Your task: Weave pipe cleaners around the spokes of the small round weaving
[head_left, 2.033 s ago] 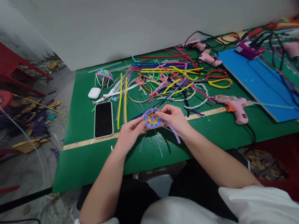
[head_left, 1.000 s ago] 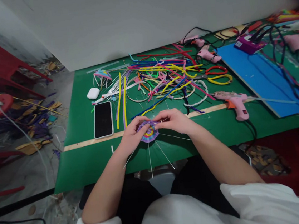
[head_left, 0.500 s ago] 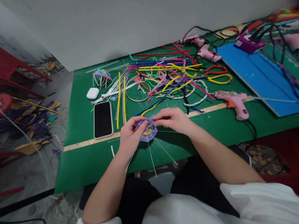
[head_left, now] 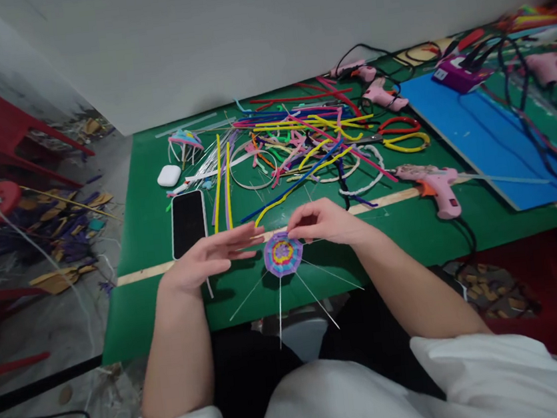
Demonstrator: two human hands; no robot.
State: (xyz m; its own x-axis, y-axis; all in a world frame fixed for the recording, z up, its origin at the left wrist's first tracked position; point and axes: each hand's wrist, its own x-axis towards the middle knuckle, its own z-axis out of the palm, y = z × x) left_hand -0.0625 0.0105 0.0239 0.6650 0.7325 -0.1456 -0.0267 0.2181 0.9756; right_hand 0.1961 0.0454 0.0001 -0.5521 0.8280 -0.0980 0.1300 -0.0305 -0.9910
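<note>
A small round woven disc [head_left: 284, 255], purple at the rim with blue, yellow and red rings inside, has thin clear spokes sticking out all round it. At its upper edge, my right hand [head_left: 318, 223] pinches the disc between thumb and fingertips. Left of the disc, my left hand [head_left: 213, 256] is apart from it, fingers stretched out and holding nothing. Beyond that hand lies a phone [head_left: 188, 223] with a dark screen. Yellow pipe cleaners [head_left: 217, 186] lie just past my hands.
Behind are a tangle of coloured pipe cleaners [head_left: 301, 139], a small umbrella-shaped piece [head_left: 185, 141], a white earbud case [head_left: 169, 176] and scissors [head_left: 404, 144]. To the right are a pink glue gun [head_left: 436, 184], a blue board [head_left: 498, 150] and black cables.
My left hand has let go of the disc and moved left, its fingers spreading out. The disc, held by my right hand, has turned and shows more of its face.
</note>
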